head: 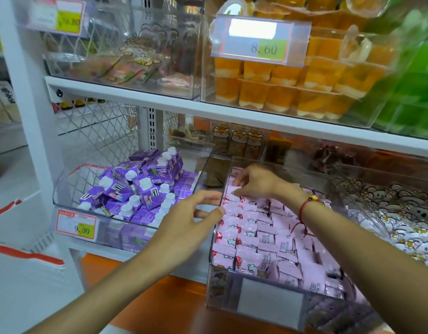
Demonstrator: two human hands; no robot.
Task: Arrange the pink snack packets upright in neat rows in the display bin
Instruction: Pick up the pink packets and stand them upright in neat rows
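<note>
Pink snack packets (263,235) fill the clear display bin (270,302), lower right of frame, mostly upright. Right hand (254,183) pinches a packet at the far row; left hand (196,213), fingers relaxed, touches the bin's left wall. Advice: seat each packet vertically, faces aligned.

Snack packets (263,239) in rows inside display bin (268,302), carton bin (68,189) to its left.
</note>
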